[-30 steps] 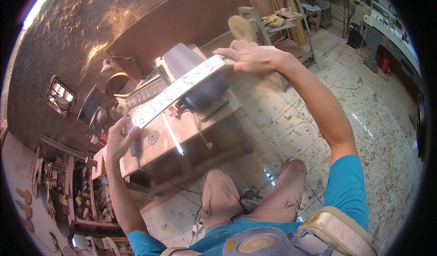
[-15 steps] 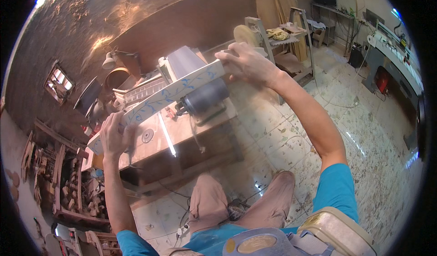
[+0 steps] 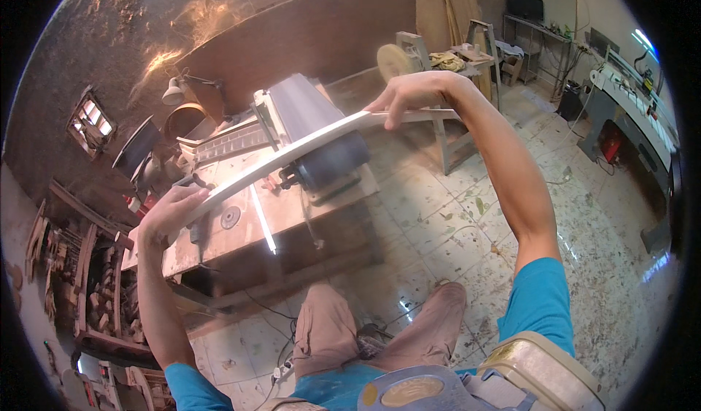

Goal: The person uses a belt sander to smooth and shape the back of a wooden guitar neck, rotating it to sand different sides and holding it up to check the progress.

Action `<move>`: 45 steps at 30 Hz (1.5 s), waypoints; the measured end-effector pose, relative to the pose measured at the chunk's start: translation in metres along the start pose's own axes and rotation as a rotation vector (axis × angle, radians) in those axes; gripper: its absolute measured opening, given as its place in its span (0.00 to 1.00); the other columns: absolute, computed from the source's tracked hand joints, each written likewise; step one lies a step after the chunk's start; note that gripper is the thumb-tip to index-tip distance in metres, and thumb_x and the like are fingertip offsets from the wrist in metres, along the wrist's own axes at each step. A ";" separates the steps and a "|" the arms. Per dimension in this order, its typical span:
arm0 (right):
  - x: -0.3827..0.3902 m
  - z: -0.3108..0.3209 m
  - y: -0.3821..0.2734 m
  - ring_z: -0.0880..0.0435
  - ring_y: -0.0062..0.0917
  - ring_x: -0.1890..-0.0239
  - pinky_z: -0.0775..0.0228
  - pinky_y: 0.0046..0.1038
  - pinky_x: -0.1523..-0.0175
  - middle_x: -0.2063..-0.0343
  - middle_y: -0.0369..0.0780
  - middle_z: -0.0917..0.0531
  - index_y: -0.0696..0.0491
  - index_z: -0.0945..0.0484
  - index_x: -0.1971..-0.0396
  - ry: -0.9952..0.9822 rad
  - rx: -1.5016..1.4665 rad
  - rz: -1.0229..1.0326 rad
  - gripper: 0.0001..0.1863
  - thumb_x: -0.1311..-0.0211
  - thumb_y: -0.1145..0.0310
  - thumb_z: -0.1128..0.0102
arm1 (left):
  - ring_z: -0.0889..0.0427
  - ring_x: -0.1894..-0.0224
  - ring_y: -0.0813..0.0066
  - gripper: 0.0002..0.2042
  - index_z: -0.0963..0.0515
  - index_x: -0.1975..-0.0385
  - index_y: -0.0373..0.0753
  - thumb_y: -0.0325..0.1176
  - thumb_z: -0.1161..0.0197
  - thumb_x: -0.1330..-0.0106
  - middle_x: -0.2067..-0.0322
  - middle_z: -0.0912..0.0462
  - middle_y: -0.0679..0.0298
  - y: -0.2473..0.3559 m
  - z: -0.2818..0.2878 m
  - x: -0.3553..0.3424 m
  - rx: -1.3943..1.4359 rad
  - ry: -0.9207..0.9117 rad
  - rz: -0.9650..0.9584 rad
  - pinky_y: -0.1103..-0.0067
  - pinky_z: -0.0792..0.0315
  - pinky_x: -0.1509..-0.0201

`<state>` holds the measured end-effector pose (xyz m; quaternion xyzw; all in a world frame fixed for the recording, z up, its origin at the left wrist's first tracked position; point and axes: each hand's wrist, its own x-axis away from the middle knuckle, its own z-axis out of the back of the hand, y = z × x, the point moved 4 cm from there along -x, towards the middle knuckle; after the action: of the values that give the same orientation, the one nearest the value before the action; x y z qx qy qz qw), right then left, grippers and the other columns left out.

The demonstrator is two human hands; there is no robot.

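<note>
A long, narrow board (image 3: 281, 159) is held slantwise in front of me, its thin pale edge turned up to view. My left hand (image 3: 174, 210) is closed on its lower left end. At the upper right end, my right hand (image 3: 420, 95) grips it with fingers bent over the edge. Right behind the board's middle stands a belt sander with a wide grey belt (image 3: 303, 108) and a dark roller (image 3: 332, 164). The board crosses in front of the belt; whether they touch I cannot tell.
The sander stands on a wooden workbench (image 3: 208, 247) with a round metal disc (image 3: 230, 217) set in its top. A desk lamp (image 3: 174, 92) is behind. Far right of the sander is a pale round wheel (image 3: 394, 60). Wooden racks (image 3: 109, 301) line the left; cables (image 3: 281, 360) lie near my feet.
The board has turned: its broad face with blue leafy drawing showed before, and now its narrow edge shows. My left hand rolled over with it, and my right wrist rose.
</note>
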<state>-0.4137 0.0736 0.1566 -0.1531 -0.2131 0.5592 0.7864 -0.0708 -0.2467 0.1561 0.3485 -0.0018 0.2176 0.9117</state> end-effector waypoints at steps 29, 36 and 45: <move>-0.001 -0.015 0.006 0.19 0.37 0.46 0.25 0.36 0.39 0.46 0.46 0.19 0.46 0.29 0.31 0.339 0.257 0.203 0.44 0.53 0.60 0.24 | 0.21 0.70 0.72 0.18 0.18 0.64 0.31 0.45 0.37 0.31 0.75 0.19 0.62 -0.011 -0.003 0.003 -0.299 0.393 -0.260 0.72 0.30 0.64; 0.010 0.007 0.018 0.16 0.25 0.57 0.29 0.31 0.51 0.58 0.39 0.12 0.50 0.22 0.34 -0.040 -0.262 -0.121 0.42 0.58 0.62 0.31 | 0.22 0.72 0.80 0.24 0.16 0.64 0.32 0.49 0.47 0.20 0.75 0.19 0.65 -0.005 0.006 -0.002 0.107 -0.010 0.146 0.79 0.28 0.67; 0.021 0.019 0.064 0.22 0.39 0.37 0.34 0.36 0.31 0.38 0.46 0.21 0.46 0.28 0.32 0.289 0.099 0.061 0.42 0.53 0.63 0.26 | 0.16 0.66 0.54 0.25 0.18 0.69 0.32 0.53 0.44 0.26 0.73 0.16 0.54 -0.028 0.002 -0.018 -0.702 0.417 -0.368 0.64 0.26 0.60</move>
<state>-0.4690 0.1147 0.1456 -0.1995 -0.0649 0.5649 0.7980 -0.0752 -0.2737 0.1372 -0.0389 0.1704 0.1037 0.9791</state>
